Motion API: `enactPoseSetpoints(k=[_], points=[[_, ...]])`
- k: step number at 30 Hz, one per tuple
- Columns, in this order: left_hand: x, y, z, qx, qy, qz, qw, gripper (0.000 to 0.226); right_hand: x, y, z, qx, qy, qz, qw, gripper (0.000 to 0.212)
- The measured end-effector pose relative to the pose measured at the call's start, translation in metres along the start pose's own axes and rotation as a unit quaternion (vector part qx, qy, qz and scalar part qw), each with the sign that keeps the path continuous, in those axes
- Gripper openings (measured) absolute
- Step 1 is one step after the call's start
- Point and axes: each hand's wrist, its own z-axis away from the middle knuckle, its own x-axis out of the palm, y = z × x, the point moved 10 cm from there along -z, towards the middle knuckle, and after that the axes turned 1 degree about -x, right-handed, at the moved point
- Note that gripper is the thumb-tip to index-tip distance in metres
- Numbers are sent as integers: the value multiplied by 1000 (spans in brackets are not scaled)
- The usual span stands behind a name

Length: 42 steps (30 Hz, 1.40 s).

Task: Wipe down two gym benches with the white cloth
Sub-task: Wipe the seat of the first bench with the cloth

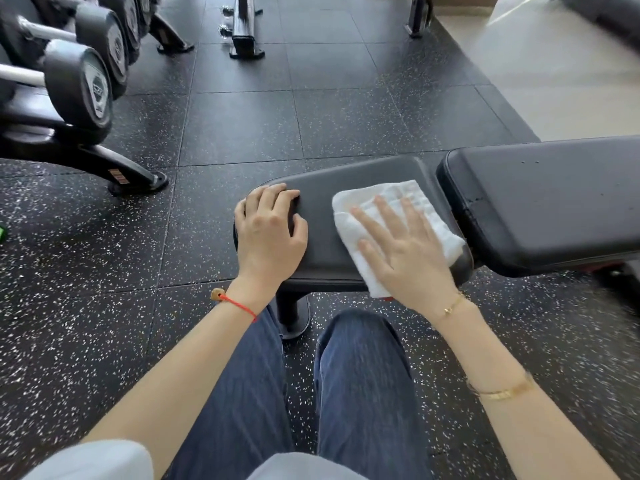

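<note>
While you stand over the bench seat pad, your two hands split the work: one steadies, one wipes.

Your right hand lies flat with fingers spread on the folded white cloth, at the seat pad's right end beside the backrest pad, likely to press evenly. Your left hand curls its fingers over the pad's left end, bracing it, I'd say. The dumbbell logos left of the pad are too blurred to read.

Bare seat pad between hands; raised back pad rightward
</note>
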Motion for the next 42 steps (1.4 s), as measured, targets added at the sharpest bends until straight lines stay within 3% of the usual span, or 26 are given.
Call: enactPoseSetpoints(k=[7, 12, 15, 20, 22, 26, 29, 32, 36, 39, 42], points=[[0, 1, 0, -2, -2, -1, 1000, 38, 1, 61, -73, 111, -47, 9, 993, 51], [-1, -1, -1, -3, 1, -3, 1000, 38, 4, 1, -30, 11, -22, 8, 1000, 51], [1, -1, -1, 2, 1, -3, 1000, 38, -3, 1, 17, -27, -15, -16, 999, 52], [1, 0, 0, 2, 9, -3, 1000, 38, -3, 69, -36, 49, -69, 58, 995, 55], [1, 1, 0, 2, 8, -5, 1000, 38, -6, 79, -68, 110, -50, 34, 992, 51], [1, -1, -1, -4, 5, 0, 1000, 38, 7, 1, -64, 8, -22, 47, 999, 52], [2, -2, -1, 0, 3, 2, 1000, 38, 6, -16, -22, -36, -22, -7, 999, 53], [1, -1, -1, 1, 5, 4, 1000, 39, -1, 18, -7, -11, -25, 2, 1000, 56], [0, 1, 0, -1, 11, 0, 1000, 39, 0, 67, -57, 71, -75, 76, 992, 56], [0, 1, 0, -2, 9, -1, 1000, 38, 1, 36, -75, 71, -56, 42, 995, 51], [1, 0, -1, -1, 7, -2, 1000, 38, 5, -17, -42, -10, -30, 20, 999, 51]])
